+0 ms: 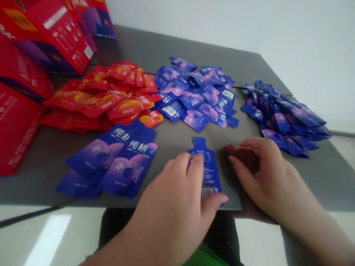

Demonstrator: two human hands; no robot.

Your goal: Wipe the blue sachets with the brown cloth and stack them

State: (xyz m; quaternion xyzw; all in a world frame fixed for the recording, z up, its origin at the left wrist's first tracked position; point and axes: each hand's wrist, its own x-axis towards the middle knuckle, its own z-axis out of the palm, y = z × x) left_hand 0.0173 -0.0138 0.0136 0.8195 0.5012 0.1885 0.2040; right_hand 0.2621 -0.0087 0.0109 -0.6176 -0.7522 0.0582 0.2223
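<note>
A blue pouch (210,172) lies back side up at the table's front edge, its narrow spout pointing away from me. My left hand (177,192) is over its left side, index fingertip on it and thumb across its lower right corner; the other fingertips are partly hidden. Just right of that pouch, my right hand (266,173) rests low at the table, fingers curled, thumb apart from them, with nothing visible between. To the left, several blue-purple pouches (124,166) lie overlapping, front sides up.
Red pouches (111,96) are heaped at the left, beside a loose heap of blue-purple pouches (196,88) in the middle. Another pile of blue-purple pouches (285,114) lies on the right. Red boxes (55,37) stand along the left of the grey table (172,42), before a white wall.
</note>
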